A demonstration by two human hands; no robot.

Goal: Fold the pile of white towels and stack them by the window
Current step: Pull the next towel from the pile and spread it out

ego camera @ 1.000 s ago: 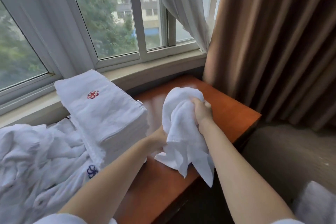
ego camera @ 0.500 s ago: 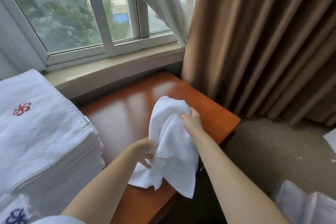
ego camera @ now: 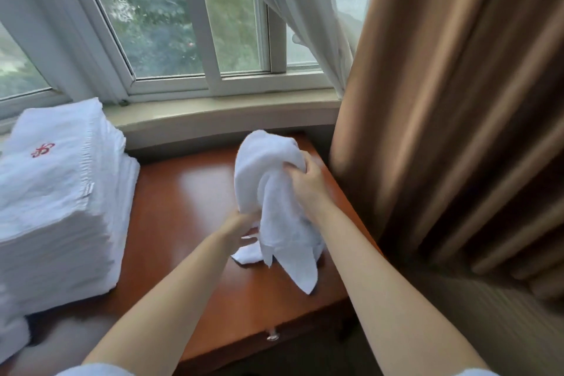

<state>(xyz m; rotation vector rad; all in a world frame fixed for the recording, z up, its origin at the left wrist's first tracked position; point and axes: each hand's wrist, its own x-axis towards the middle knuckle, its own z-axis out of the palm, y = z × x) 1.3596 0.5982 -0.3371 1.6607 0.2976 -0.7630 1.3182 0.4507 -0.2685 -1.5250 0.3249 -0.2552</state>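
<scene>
A crumpled white towel [ego camera: 274, 198] hangs over the reddish wooden table [ego camera: 189, 207]. My right hand [ego camera: 305, 183] grips it in a bunch near its top. My left hand [ego camera: 241, 230] holds its lower edge, where a corner touches the tabletop; the fingers are partly hidden by the cloth. A tall stack of folded white towels [ego camera: 58, 192] with a red emblem on top stands at the left, by the window sill [ego camera: 219, 113].
Brown curtains [ego camera: 457, 131] hang close along the table's right side, with a sheer white curtain [ego camera: 305, 9] behind. A small drawer knob [ego camera: 272, 336] sits on the table's front edge. Carpet [ego camera: 488, 330] lies to the lower right.
The view has swung, so the loose towel pile at the left has left the frame. Both hands keep hold of the towel, which hangs a little closer to the curtain.
</scene>
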